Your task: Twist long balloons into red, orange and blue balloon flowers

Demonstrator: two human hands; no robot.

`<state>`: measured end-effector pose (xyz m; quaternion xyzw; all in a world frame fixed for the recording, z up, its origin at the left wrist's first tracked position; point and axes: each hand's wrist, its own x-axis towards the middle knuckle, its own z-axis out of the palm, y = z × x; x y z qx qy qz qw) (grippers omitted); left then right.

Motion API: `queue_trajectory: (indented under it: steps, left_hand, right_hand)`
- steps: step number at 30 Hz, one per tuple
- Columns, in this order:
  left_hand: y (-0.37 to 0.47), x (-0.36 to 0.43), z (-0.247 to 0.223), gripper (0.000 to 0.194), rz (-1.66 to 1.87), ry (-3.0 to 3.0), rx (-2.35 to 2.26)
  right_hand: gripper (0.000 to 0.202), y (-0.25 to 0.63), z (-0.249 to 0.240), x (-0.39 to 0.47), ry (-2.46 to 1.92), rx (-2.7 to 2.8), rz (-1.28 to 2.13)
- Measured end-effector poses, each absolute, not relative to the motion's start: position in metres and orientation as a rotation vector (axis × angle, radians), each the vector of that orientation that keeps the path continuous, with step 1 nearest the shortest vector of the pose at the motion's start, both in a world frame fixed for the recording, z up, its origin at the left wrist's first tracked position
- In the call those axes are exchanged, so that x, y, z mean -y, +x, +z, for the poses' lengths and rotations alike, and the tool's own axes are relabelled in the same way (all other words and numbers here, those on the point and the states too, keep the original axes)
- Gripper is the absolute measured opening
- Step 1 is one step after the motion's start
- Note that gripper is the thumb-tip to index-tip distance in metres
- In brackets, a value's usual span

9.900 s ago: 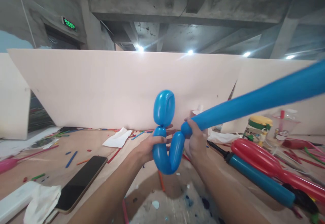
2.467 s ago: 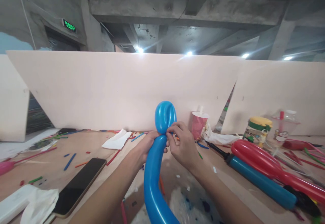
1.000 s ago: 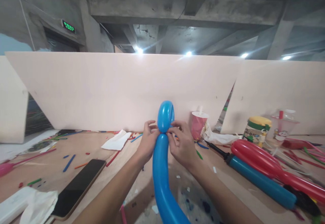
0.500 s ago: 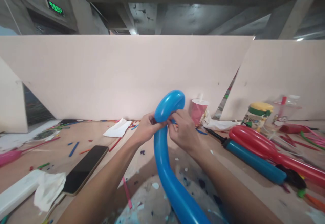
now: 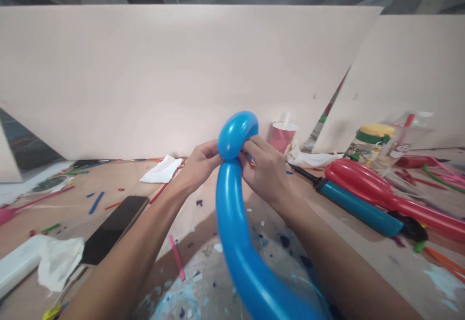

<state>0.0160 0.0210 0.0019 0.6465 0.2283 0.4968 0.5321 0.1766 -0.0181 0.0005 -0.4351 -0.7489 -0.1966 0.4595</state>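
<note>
A long blue modelling balloon [image 5: 232, 213] rises from the bottom edge of the head view, its top bent into a rounded loop above a narrow pinched neck. My left hand [image 5: 204, 162] grips the left side at that neck, thumb and fingers closed. On the other side my right hand [image 5: 265, 167] pinches the balloon where the loop comes back down to the neck. The right fingertips partly hide what lies between them. Below the neck the thick blue tube curves toward the lower right, between my forearms.
Left lie a phone [image 5: 115, 230], a white tissue [image 5: 61, 262] and balloon scraps. Right are a blue hand pump [image 5: 359, 206], a red balloon [image 5: 366, 182], a yellow-lidded jar [image 5: 368, 143] and a pink cup [image 5: 282, 137]. A pale board [image 5: 163, 78] stands behind the table.
The whole view has tilted down, so more table shows. Both hands keep hold of the blue balloon; the left fingers have shifted slightly outward, and the neck under the loop now shows more plainly.
</note>
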Motion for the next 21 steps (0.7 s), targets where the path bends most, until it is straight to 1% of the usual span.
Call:
queue_trajectory:
  steps: [2,6,9,14,18,21]
  left_hand:
    - [0.015,-0.022,0.001,0.019,1.148,1.553,-0.56]
    - [0.009,-0.027,-0.003,0.007,0.997,1.515,-0.602]
    - [0.002,-0.032,-0.007,0.007,0.873,1.552,-0.665]
    - [-0.008,-0.035,-0.001,0.005,0.745,1.78,-0.81]
    - [-0.008,-0.029,0.008,0.006,0.719,1.904,-0.854]
    - [-0.006,-0.026,0.009,0.006,0.731,2.011,-0.9]
  right_hand:
    - [0.016,0.177,0.003,0.02,-1.046,1.85,-0.454]
    - [0.014,0.176,0.006,0.022,-1.004,1.903,-0.423]
    - [0.013,0.175,0.002,0.017,-0.979,1.989,-0.439]
    - [0.013,0.177,-0.012,0.004,-0.937,2.077,-0.481]
    - [0.014,0.177,-0.018,0.002,-0.923,2.076,-0.375]
    - [0.016,0.174,-0.022,0.0,-0.956,2.04,-0.223]
